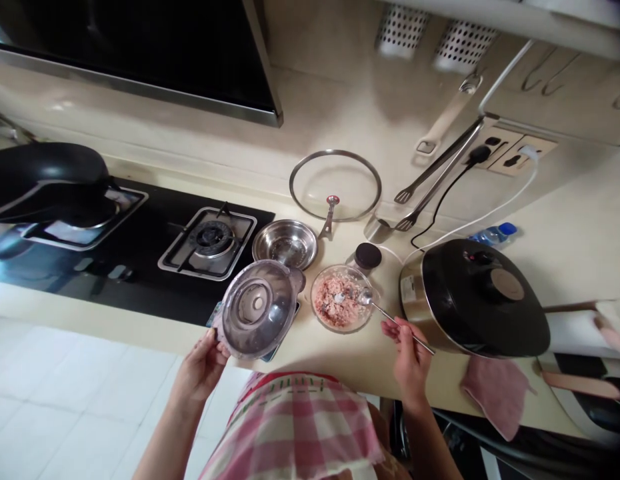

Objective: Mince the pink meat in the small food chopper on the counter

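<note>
My left hand [206, 363] grips the edge of a clear plastic lid [263, 313], tilted above the front of the counter. A metal spoon [397, 325] is pinched in my right hand [409, 353]. Its bowl end is at the right rim of a clear bowl [366, 325]. Pinkish minced meat [334, 303] lies inside that bowl, around a pale central post. Partly covered by the lid, a flat dark-edged object [280, 345] rests on the counter. Just behind the lid stands a shallow steel bowl [285, 243].
A large electric cooker [483, 297] stands to the right, near a pink cloth [497, 393]. Behind the meat are a dark-capped jar [367, 257] and a glass pan lid [335, 180] leaning on the wall. The gas hob [210, 240] is on the left, with a black wok [55, 173].
</note>
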The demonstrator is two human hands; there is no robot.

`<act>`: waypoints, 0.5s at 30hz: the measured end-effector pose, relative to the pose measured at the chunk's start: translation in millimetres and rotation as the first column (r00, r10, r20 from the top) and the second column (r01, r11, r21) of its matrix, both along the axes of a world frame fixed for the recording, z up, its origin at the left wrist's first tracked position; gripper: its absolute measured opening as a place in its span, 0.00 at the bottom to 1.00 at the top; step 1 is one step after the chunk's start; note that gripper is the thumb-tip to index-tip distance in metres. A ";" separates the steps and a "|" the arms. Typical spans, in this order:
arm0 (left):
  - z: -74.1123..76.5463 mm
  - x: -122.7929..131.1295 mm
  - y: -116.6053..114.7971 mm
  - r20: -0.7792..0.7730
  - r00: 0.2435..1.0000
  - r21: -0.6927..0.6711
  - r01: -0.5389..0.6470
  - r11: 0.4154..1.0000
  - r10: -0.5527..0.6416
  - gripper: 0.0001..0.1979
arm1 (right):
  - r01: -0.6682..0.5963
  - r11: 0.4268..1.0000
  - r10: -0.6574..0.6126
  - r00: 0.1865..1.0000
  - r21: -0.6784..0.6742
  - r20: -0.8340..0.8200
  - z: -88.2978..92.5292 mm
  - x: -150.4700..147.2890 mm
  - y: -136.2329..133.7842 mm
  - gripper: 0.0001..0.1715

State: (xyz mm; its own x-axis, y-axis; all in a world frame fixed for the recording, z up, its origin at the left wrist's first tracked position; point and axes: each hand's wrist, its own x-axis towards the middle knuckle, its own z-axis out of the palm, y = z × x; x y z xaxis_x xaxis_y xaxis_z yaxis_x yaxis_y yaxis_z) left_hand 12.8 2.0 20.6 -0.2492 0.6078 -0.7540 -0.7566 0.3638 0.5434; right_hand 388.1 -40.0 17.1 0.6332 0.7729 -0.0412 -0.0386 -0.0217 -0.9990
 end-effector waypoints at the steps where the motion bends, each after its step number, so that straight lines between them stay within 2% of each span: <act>1: 1.3 0.7 1.3 0.002 1.000 -0.003 -0.005 1.000 0.005 0.08 | 0.020 1.000 -0.020 0.998 0.006 -0.064 -0.8 0.5 1.5 0.17; 4: 5.2 2.9 4.8 0.010 1.000 -0.013 -0.023 1.000 0.023 0.08 | 0.091 0.996 -0.088 0.968 0.002 -0.235 -2.0 4.2 4.9 0.19; 6: 7.4 3.9 6.2 0.024 0.999 -0.023 -0.027 0.999 0.027 0.10 | 0.132 0.991 -0.127 0.949 -0.002 -0.290 -1.3 6.6 5.1 0.19; 8: 8.9 4.8 7.1 0.035 0.999 -0.032 -0.029 0.999 0.030 0.11 | 0.132 0.991 -0.128 0.949 -0.006 -0.289 0.0 7.3 4.0 0.20; 12: 9.1 6.2 8.1 0.025 0.999 -0.030 -0.033 0.999 0.034 0.11 | 0.033 0.998 -0.043 0.982 -0.056 -0.186 0.7 4.7 1.1 0.21; 15: 5.7 5.7 8.6 0.027 1.000 -0.007 0.003 1.000 -0.003 0.09 | 0.045 0.998 -0.054 0.982 -0.049 -0.183 -1.5 4.6 0.5 0.21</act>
